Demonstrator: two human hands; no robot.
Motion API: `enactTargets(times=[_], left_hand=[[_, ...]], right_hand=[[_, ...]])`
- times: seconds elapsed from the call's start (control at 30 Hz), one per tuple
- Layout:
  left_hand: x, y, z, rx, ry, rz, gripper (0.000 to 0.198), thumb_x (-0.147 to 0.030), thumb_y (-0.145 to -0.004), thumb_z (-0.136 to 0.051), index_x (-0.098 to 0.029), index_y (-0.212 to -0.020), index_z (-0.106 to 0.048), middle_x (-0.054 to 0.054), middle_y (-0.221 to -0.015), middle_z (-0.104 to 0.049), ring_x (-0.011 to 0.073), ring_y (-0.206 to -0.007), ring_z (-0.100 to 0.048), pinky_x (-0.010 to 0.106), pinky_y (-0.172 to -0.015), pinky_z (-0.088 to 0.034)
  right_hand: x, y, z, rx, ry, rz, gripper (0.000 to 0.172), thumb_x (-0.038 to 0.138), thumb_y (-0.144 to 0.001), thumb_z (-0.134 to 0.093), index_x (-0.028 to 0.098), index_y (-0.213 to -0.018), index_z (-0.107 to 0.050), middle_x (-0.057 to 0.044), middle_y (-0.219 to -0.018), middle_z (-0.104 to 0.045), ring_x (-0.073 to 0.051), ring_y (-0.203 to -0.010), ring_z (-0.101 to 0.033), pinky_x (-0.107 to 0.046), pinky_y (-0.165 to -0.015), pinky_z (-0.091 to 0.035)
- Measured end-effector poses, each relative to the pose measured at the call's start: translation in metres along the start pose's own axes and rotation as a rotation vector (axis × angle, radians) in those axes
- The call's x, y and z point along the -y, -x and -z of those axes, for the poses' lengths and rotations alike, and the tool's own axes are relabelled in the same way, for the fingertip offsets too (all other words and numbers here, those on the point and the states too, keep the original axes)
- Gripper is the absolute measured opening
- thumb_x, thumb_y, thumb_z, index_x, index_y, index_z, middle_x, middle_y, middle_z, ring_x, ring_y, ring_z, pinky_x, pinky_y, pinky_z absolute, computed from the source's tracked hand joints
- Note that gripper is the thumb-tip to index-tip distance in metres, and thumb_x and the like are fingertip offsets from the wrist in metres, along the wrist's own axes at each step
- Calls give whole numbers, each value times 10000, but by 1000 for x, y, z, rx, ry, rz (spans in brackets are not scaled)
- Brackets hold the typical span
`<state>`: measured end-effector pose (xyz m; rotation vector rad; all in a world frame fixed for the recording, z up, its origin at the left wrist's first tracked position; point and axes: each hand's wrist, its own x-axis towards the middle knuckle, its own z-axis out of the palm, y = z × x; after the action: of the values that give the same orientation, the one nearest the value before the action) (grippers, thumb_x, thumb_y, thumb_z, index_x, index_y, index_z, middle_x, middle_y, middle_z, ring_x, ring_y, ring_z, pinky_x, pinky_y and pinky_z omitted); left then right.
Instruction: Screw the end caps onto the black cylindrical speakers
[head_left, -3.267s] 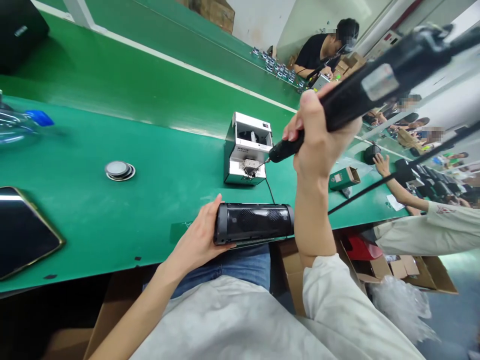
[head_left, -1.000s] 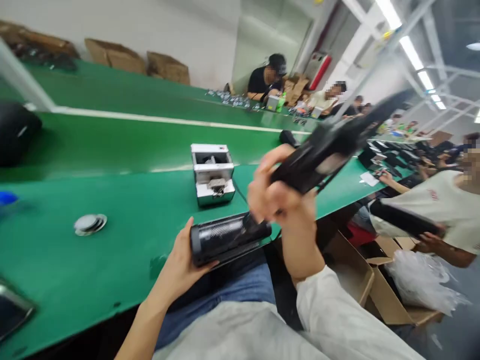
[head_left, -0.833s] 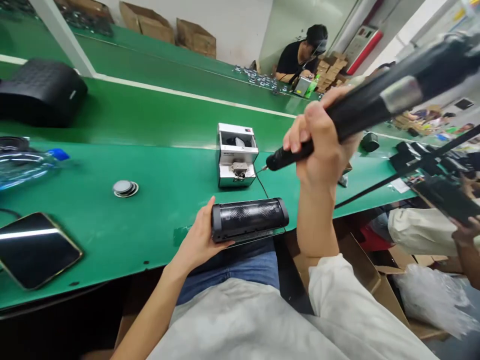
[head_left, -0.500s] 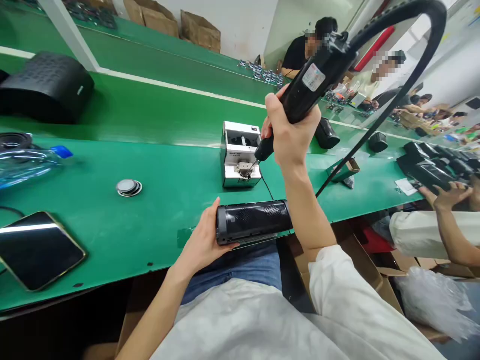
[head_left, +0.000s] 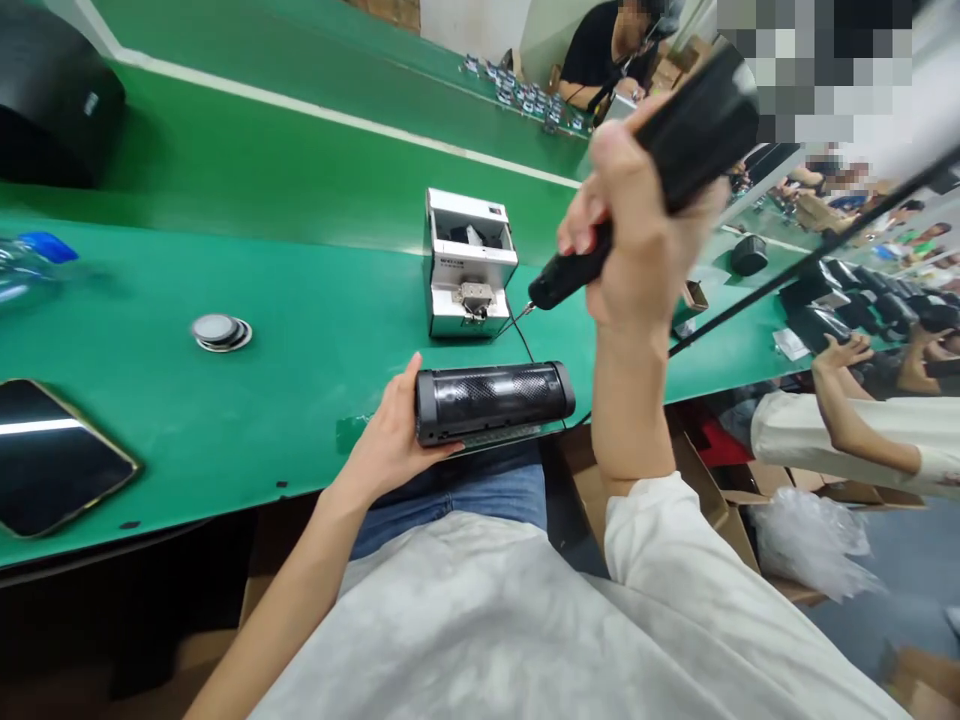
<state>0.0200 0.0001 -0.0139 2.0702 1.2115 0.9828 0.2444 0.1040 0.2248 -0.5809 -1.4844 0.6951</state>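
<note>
My left hand [head_left: 390,430] grips the left end of a black speaker [head_left: 495,400] with a perforated front, thumb on top and fingers beneath, at the table's near edge. Raised above the table, my right hand [head_left: 637,220] is wrapped round a black electric screwdriver [head_left: 697,130], somewhat blurred. Its thin bit points down and left, close to the front right corner of a white screw feeder [head_left: 469,265]. Whether a screw sits on the tip is too small to tell. The feeder stands just beyond the speaker.
On the green table [head_left: 300,380] lie round metal discs [head_left: 221,332], a phone [head_left: 60,455] and a blue-capped bottle [head_left: 34,265]. A large black speaker [head_left: 56,100] stands far left. The screwdriver's cord [head_left: 810,250] slants down right. A co-worker's arms [head_left: 862,410] handle black units at right.
My right hand has drawn the screwdriver back to the right, its tip leaving the feeder's screw pick-up area. The left hand still holds the speaker. The whole view has shifted.
</note>
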Motion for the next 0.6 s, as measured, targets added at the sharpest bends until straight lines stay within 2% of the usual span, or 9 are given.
enactTargets(times=[0.13,0.27,0.43,0.6], left_hand=[[5,-1,0,-7,2,-4,1445,-517,-876,-1014,-229,-1890,-27,284,-1726,-489,495,-1582,-565,645,-1297,-533],[9,-1,-1,-29,7,13,1456,-635,-849,-1009,-215,-1887,-79,285,-1698,-523,507,-1551,-591,662,-1276,-542],[8,-1,-1,-30,8,23,1461,-661,-845,-1007,-227,-1889,-83,269,-1685,-538,497,-1576,-578,653,-1296,-527],[4,-1,1,-20,10,42,1450,-606,-849,-1017,-229,-1890,-80,272,-1679,-544,499,-1568,-585,658,-1274,-546]], right_hand=[[51,50,9,96,82,12,864,825,-504,-1126,331,-924,-554,57,-672,-404,-181,-926,-563,-401,-717,-475],[85,82,9,89,129,-22,860,801,-483,-1132,343,-954,-577,47,-704,-480,-219,-992,-617,-431,-754,-515],[97,84,12,77,122,-66,803,731,-531,-1142,358,-1009,-615,40,-734,-548,-249,-976,-667,-447,-745,-556],[92,77,17,78,119,-119,748,646,-586,-1144,371,-1072,-646,31,-768,-605,-278,-928,-707,-460,-717,-594]])
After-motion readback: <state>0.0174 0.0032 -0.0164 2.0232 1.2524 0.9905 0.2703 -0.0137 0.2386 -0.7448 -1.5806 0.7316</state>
